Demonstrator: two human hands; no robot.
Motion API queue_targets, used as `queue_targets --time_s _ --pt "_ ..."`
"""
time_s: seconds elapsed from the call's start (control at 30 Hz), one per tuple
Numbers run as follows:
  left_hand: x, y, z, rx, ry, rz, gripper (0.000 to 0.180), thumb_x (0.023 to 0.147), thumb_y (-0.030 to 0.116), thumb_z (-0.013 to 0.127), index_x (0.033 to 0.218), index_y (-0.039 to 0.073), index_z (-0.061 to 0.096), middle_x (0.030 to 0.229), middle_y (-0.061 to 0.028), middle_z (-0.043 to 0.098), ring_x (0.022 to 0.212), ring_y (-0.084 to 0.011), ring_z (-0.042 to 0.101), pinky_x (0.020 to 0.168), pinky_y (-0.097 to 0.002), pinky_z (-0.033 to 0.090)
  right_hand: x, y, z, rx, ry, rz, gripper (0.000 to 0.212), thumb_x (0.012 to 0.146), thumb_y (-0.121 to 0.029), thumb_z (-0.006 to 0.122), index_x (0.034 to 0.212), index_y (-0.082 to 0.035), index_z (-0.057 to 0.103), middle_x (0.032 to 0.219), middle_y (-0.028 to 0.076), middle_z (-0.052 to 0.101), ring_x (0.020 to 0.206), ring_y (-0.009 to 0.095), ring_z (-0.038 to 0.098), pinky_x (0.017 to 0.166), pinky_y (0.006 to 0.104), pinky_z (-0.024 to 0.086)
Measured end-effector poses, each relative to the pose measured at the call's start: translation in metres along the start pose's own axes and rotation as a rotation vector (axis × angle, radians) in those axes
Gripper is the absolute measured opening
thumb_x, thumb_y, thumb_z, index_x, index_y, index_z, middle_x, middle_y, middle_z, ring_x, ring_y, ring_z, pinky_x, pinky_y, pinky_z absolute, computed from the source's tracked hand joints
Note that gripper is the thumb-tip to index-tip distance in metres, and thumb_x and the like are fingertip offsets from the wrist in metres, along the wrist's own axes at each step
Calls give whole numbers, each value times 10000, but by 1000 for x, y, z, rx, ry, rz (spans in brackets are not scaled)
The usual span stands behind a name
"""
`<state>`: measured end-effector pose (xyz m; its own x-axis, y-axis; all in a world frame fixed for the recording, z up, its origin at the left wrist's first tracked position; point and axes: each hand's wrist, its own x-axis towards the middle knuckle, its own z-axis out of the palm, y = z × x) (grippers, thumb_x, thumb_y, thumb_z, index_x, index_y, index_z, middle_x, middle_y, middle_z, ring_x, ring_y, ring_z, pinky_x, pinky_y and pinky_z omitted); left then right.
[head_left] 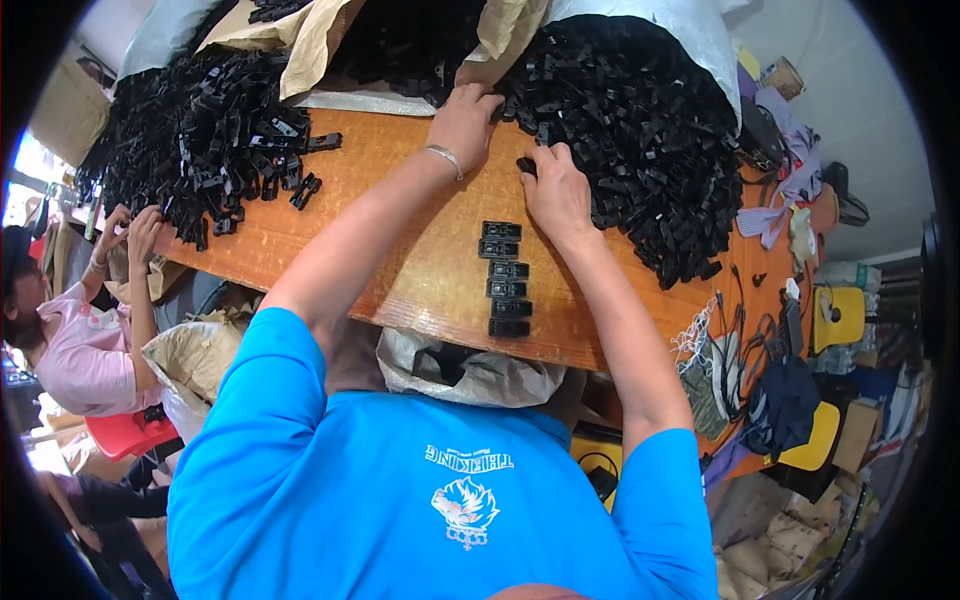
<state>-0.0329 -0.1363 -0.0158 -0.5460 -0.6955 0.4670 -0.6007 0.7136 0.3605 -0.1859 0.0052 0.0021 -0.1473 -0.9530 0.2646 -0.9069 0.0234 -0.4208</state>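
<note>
My left hand (pixel 465 125) reaches to the far side of the table, at the brown paper sack's lower edge beside the black heap. Its fingers are curled together, and what they hold, if anything, is hidden. My right hand (pixel 560 195) is closed with a small black plastic part (pixel 527 167) between thumb and fingers, at the left edge of the right-hand heap of black plastic parts (pixel 640 140). Nearer to me, several rectangular black plastic pieces (pixel 508 270) lie in a short column on the wooden table (pixel 430 250).
Another heap of black parts (pixel 210 130) covers the table's left side. An open brown paper sack (pixel 320 45) lies at the back. A whitish sack (pixel 465 375) hangs at the front edge. At left, a person in pink (pixel 95 350) handles parts. Cables (pixel 740 350) lie at right.
</note>
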Motion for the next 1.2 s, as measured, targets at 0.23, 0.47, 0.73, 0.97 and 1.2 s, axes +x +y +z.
queue_targets --time_s 0.23,0.47,0.73,0.97,1.2 --pt "-18 25 6 -175 48 123 321 946 3 692 1261 53 727 1276 -143 699 1280 -376 581 1095 -449 505 -28 8 -11 80 -8 -34 313 923 -127 777 1211 -34 697 1151 240 671 980 478 721 862 526 597" --pt "-39 48 -8 -657 41 -35 422 933 -130 664 1317 41 699 1234 -137 722 1181 -287 705 1003 -385 586 -49 12 -26 121 -67 -3 331 916 -132 776 1230 -44 725 1161 231 690 1013 445 723 890 511 592" --pt "-52 34 -14 -386 112 -63 355 893 -74 701 1229 38 726 1156 -170 693 1120 -364 679 1001 -430 573 -62 9 -38 192 -77 8 302 952 -108 723 1241 -27 751 1123 236 706 1014 429 729 908 491 591" --pt "-52 38 -16 -245 34 13 216 855 37 799 1058 50 726 1070 -160 675 1084 -390 635 939 -469 537 -63 8 -41 274 -116 82 337 998 -135 709 1314 -21 730 1047 259 765 1021 452 737 947 489 583" --pt "-62 43 -23 -318 -42 -52 199 836 87 841 948 53 680 984 -154 667 1002 -383 634 879 -465 525 -54 28 -55 694 -359 445 303 1066 -177 659 1285 27 708 886 128 765 658 208 731 580 339 580"
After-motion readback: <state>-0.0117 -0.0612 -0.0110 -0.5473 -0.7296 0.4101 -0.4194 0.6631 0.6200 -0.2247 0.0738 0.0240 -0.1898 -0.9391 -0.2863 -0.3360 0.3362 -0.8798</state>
